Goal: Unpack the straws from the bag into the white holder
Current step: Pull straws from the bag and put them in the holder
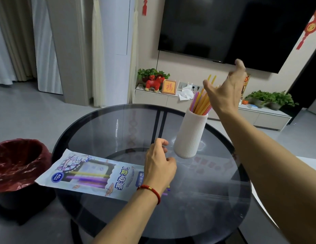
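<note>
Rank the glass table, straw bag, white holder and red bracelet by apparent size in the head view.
1. glass table
2. straw bag
3. white holder, farther away, so its gap to the bag is unsure
4. red bracelet

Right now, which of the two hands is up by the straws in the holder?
The right hand, raised open above the white holder. The left hand rests low at the bag.

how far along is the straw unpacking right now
Partly done. A bunch of straws already stands in the white holder. The right hand is open above them; the left hand rests at the bag mouth. Purple and yellow straws still show inside the bag.
</note>
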Motion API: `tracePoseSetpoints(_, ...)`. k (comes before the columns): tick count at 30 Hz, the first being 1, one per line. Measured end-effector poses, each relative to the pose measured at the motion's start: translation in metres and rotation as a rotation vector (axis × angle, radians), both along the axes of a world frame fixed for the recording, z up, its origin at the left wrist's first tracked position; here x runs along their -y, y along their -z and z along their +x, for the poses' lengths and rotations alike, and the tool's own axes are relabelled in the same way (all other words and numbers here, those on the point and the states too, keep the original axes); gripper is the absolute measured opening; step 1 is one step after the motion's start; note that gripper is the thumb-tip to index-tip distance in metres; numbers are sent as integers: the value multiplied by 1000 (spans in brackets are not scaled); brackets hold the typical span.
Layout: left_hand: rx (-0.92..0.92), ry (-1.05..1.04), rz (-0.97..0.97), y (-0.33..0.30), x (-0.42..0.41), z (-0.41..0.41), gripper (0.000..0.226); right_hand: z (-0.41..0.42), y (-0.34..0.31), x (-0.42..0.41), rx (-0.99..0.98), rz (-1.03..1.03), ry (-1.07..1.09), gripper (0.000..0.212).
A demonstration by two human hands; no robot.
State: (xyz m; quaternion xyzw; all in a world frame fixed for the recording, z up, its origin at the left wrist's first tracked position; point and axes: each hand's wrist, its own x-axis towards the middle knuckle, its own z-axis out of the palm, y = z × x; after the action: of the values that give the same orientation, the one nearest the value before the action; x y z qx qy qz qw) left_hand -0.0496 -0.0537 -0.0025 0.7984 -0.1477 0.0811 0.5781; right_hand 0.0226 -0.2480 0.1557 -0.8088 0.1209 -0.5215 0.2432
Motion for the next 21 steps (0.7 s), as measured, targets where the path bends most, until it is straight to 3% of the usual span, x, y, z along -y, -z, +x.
tracePoseSetpoints(6, 20, -4, 20, 0, -2, -1, 39, 4, 27, 6, -447, -322, -73, 39)
tracePoseSetpoints(11, 32, 0, 149, 1, -9, 3, 42, 0, 35, 8, -473, -438, -76, 42)
tracePoseSetpoints(14, -89, 49, 285, 3, -21, 7, 67, -8, 33, 5, -365, -445, -90, 44)
tracePoseSetpoints(16, -138, 102, 471, 3, -31, 10, 81, -21, 33, -2, -217, -448, -105, 39)
tracePoseSetpoints(18, -40, 144, 783, 6, -44, 12, 88, -42, 42, -13, -107, -421, -177, 29)
tracePoseSetpoints(21, -8, 244, 1085, 20, -61, 14, 104, -84, 86, -27, -94, -215, -310, 16)
